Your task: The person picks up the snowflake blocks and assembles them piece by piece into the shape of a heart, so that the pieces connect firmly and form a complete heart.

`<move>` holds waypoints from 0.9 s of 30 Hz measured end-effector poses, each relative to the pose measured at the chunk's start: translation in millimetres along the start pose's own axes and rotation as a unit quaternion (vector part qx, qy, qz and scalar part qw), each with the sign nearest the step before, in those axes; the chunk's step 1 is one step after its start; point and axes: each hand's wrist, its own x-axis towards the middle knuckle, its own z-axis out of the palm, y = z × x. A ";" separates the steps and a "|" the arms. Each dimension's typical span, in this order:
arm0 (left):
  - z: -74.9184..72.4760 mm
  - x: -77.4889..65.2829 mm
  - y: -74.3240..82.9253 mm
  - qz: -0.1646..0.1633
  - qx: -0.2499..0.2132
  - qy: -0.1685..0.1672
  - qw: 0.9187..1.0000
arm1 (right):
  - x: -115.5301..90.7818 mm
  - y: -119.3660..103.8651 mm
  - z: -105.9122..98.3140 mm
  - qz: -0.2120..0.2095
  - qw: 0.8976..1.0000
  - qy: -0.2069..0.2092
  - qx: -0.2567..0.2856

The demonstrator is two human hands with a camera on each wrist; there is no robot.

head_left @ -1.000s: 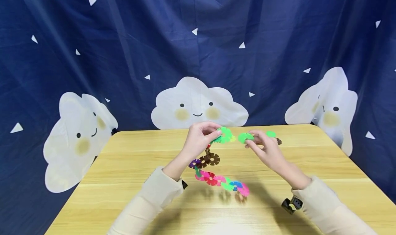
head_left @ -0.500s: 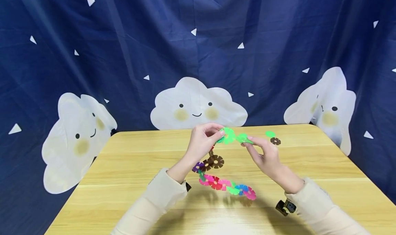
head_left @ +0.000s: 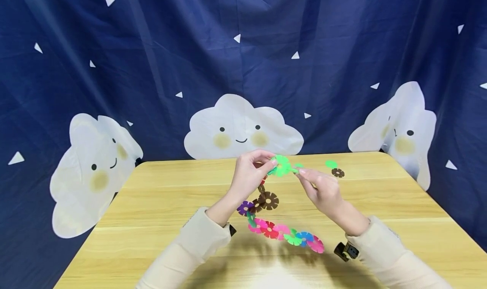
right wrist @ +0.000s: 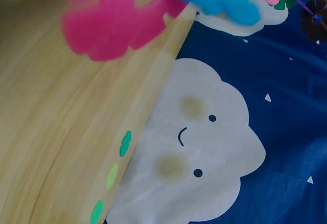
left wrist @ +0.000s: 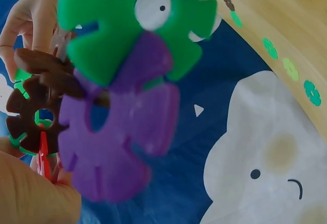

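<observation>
A chain of interlocked flower-shaped plastic discs hangs from my left hand [head_left: 247, 173], which pinches its upper end near a bright green disc [head_left: 282, 166]. My right hand [head_left: 323, 192] pinches another green disc [head_left: 294, 170], seen edge-on, at the right rim of that one; whether their slots engage I cannot tell. Lower down come brown discs [head_left: 269, 200], a purple disc [left wrist: 122, 132], then red, pink, green and blue ones. A pink disc [right wrist: 112, 19] forms the chain's lower end, large in the right wrist view. Some fingers are hidden.
On the wooden table [head_left: 152, 221], a loose green disc [head_left: 331, 164] and a brown disc [head_left: 337, 173] lie toward the back right. Another green piece [head_left: 299, 165] shows behind the right fingertips. A dark blue curtain [head_left: 243, 61] with clouds hangs beyond the back edge.
My right hand has moved left, bringing its green disc to the one at my left hand and turning it edge-on. The hanging chain has swung right and toward me.
</observation>
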 end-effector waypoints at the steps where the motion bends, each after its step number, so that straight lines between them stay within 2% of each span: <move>1: 1.1 -0.1 0.0 -0.004 -0.009 0.000 1.000 | 0.2 0.2 0.5 -0.003 1.000 0.004 -0.001; 8: 6.4 -1.5 0.7 -0.051 -0.054 0.000 0.997 | 2.0 1.3 6.2 -0.023 1.000 0.014 0.004; 16: 1.2 -3.5 -1.6 -0.048 -0.035 -0.007 0.998 | 4.4 1.7 9.6 -0.045 0.998 -0.005 0.036; 22: -2.7 -4.7 -3.9 -0.056 -0.056 -0.006 0.997 | 12.0 0.1 2.6 0.001 0.996 -0.073 0.044; 25: -2.4 -6.2 -2.8 -0.049 -0.062 -0.002 0.997 | 15.6 0.3 -0.5 0.023 0.996 -0.081 0.038; 27: -2.7 -6.5 -2.8 -0.039 -0.049 -0.009 0.998 | 16.3 1.1 -2.3 0.025 0.996 -0.078 0.032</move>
